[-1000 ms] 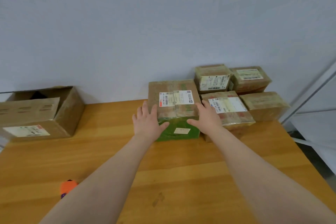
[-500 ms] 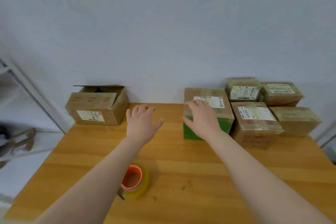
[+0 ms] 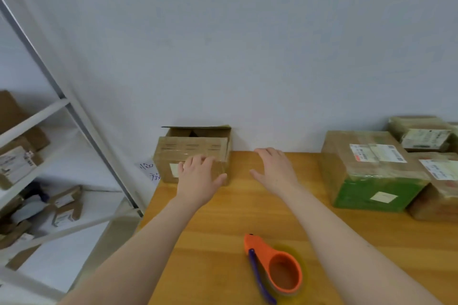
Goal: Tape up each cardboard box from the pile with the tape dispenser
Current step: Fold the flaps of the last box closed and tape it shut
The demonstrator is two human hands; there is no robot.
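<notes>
An untaped cardboard box [image 3: 193, 148] with raised flaps stands at the far left corner of the wooden table [image 3: 371, 242], against the wall. My left hand [image 3: 198, 178] is spread in front of its near face, fingers straight; whether it touches the box I cannot tell. My right hand [image 3: 272, 168] hovers open over the table just right of that box, holding nothing. An orange tape dispenser [image 3: 277, 267] with a purple handle and a roll of clear tape lies on the table near me, between my forearms.
Taped boxes stand at the right: a brown one with a green side [image 3: 369, 171] and others behind and beside it [image 3: 421, 134]. A white metal shelf [image 3: 37, 116] holding small parcels stands left of the table. A paper note with handwriting [image 3: 151, 172] hangs by the table's left corner.
My view has swung left. Both hands left the green-sided box and moved left to the untaped box; the tape dispenser is now fully in view.
</notes>
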